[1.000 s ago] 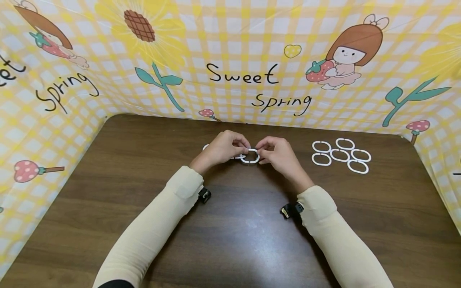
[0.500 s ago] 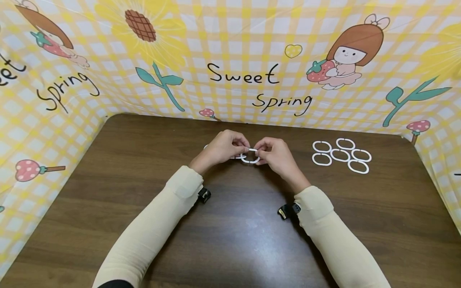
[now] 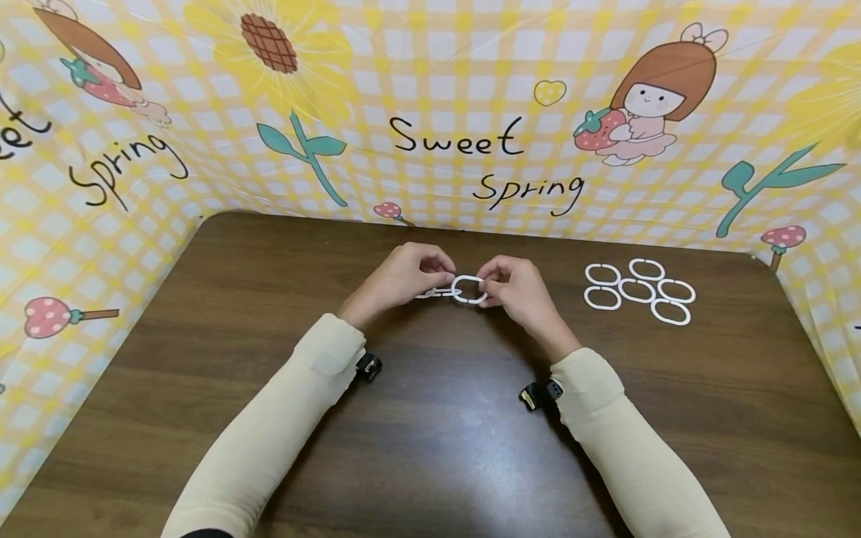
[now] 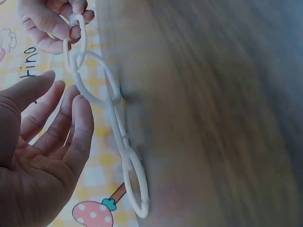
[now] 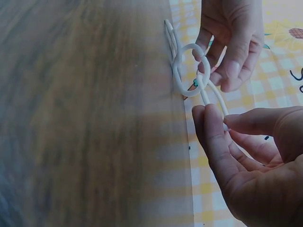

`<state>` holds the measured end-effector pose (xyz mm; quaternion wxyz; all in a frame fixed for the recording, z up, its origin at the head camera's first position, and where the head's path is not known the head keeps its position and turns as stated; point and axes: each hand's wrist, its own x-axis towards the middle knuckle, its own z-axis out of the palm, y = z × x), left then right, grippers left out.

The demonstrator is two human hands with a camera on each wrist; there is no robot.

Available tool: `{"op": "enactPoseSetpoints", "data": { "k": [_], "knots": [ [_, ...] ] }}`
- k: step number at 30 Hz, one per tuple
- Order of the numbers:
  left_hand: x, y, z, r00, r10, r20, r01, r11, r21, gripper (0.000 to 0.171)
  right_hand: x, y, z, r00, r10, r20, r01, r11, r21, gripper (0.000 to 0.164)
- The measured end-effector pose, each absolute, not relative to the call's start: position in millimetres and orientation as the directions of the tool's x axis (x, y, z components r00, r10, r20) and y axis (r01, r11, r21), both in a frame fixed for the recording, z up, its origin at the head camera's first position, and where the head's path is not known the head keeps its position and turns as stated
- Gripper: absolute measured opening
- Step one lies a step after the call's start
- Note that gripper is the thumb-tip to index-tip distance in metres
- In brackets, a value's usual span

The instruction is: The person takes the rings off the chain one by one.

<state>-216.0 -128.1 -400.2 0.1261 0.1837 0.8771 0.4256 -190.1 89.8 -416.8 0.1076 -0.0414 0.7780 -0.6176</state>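
Note:
My right hand (image 3: pixel 519 290) pinches the end link (image 4: pixel 65 51) of a short chain of white oval plastic links, between thumb and fingers. From that link the chain (image 4: pixel 112 78) runs leftward through several joined links, its far part low against the table. My left hand (image 3: pixel 402 276) is just behind the chain, on its left stretch. In the left wrist view its thumb and fingers stand apart, with no link between them. The right wrist view shows the held link (image 5: pixel 220 97) hooked through its neighbour (image 5: pixel 176 71).
Several loose white oval links (image 3: pixel 655 291) lie flat in a cluster to the right on the brown wooden table (image 3: pixel 430 448). A yellow checked cloth (image 3: pixel 430 90) with printed figures stands up behind the table and along its sides.
My left hand has let go of the joined links and drawn back to the left, uncovering more of the chain. The right hand keeps its pinch, having shifted slightly left earlier.

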Motion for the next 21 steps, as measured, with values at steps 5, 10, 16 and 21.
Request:
{"op": "enactPoseSetpoints", "data": {
  "k": [5,10,16,21],
  "knots": [
    [-213,-139,-401,-0.898,0.437,-0.056,0.230,0.572,0.788,0.014,-191,90,-416,-0.975,-0.190,-0.112,0.067,0.226,-0.972,0.016],
    [-207,-148,-400,-0.901,0.429,-0.066,0.228,0.599,0.768,0.016,-191,90,-415,-0.976,-0.186,-0.117,0.074,0.220,-0.973,0.016],
    [-201,-156,-399,-0.896,0.434,-0.093,0.219,0.615,0.758,0.013,-191,90,-413,-0.976,-0.183,-0.121,0.082,0.204,-0.975,0.018],
    [-200,-158,-399,-0.895,0.430,-0.118,0.201,0.626,0.754,0.012,-192,89,-413,-0.977,-0.175,-0.124,0.089,0.196,-0.977,0.018]
  ]
}}
